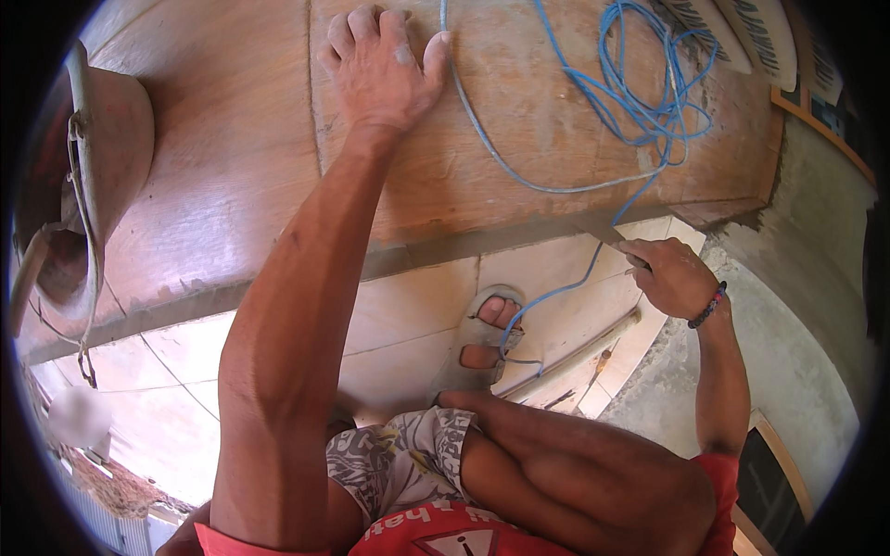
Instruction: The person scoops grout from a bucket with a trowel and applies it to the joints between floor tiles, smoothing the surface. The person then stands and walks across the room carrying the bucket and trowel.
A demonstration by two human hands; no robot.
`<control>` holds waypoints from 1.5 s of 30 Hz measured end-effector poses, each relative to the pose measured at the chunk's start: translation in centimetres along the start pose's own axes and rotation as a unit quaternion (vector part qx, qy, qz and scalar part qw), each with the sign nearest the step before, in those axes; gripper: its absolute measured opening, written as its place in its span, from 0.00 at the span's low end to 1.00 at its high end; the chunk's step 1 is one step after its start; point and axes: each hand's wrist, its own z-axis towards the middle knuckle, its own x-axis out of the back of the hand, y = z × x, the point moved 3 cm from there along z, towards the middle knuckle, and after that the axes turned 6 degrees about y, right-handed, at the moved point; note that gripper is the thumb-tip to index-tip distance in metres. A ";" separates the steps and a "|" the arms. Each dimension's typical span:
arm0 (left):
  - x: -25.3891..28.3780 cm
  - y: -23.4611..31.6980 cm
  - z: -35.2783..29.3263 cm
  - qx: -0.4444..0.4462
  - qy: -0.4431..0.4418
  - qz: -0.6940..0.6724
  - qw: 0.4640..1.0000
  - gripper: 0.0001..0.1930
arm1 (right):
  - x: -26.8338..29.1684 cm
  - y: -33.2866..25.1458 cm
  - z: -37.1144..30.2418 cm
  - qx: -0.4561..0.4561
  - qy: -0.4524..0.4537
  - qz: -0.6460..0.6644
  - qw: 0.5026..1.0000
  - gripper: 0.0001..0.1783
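Observation:
My left hand (pixel 385 74) rests palm down on the brown wood-look tiles (pixel 222 139), fingers and thumb spread, the thumb at a pale blue cord (pixel 496 157). It holds nothing. On the right, my right hand (pixel 677 276) is closed round the handle of a trowel (pixel 601 232), mostly hidden by the fingers. Its thin blade touches the grey mortar strip (pixel 417 252) along the tiles' near edge. A blue strand of cord passes close by the blade.
Loose blue cord coils (pixel 640 93) lie at the upper right. At the left is a worn bucket (pixel 125 139) with a cord on its handle. My sandalled foot (pixel 482 338) stands on pale tiles (pixel 408 306) below the edge. A grey wall (pixel 807 213) curves along the right.

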 end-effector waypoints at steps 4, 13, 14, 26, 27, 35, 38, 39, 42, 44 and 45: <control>0.0 -0.1 0.0 -0.005 0.007 0.003 1.000 0.27 | -2.7 -1.2 1.9 0.011 0.060 -0.012 0.998 0.24; 0.8 0.3 0.1 -0.007 0.018 -0.026 0.999 0.25 | -6.0 -3.2 2.7 0.022 -0.001 -0.035 0.999 0.23; 1.2 0.6 0.3 0.001 0.023 -0.046 0.999 0.22 | -6.1 -3.4 2.5 0.030 0.012 -0.026 0.999 0.23; 1.3 0.1 0.4 0.024 0.009 -0.076 0.997 0.21 | 0.1 -7.7 -1.1 0.040 0.063 -0.024 0.997 0.22; 1.3 0.3 0.6 0.029 -0.005 -0.082 0.996 0.22 | -0.8 -7.9 -0.6 0.041 0.075 -0.030 0.996 0.22; 1.3 0.0 0.5 0.033 -0.003 -0.094 0.995 0.22 | -4.4 -11.5 2.5 0.103 0.110 -0.022 0.988 0.21; 1.5 -0.1 0.5 0.022 0.015 -0.099 0.995 0.22 | -4.9 -12.3 2.9 0.109 0.089 -0.030 0.990 0.18; 1.5 -0.1 0.5 0.031 -0.001 -0.103 0.994 0.22 | -4.9 -12.5 2.9 0.117 0.086 -0.027 0.989 0.17; 1.6 -0.1 0.5 0.035 -0.010 -0.113 0.993 0.22 | -5.0 -13.0 2.8 0.150 0.101 -0.027 0.983 0.15; 1.5 -0.2 0.4 0.029 0.002 -0.118 0.993 0.22 | -5.0 -13.3 2.7 0.165 0.097 -0.019 0.981 0.13; 1.5 -0.2 0.4 0.026 0.012 -0.119 0.992 0.22 | -4.9 -13.4 2.7 0.167 0.083 -0.010 0.982 0.13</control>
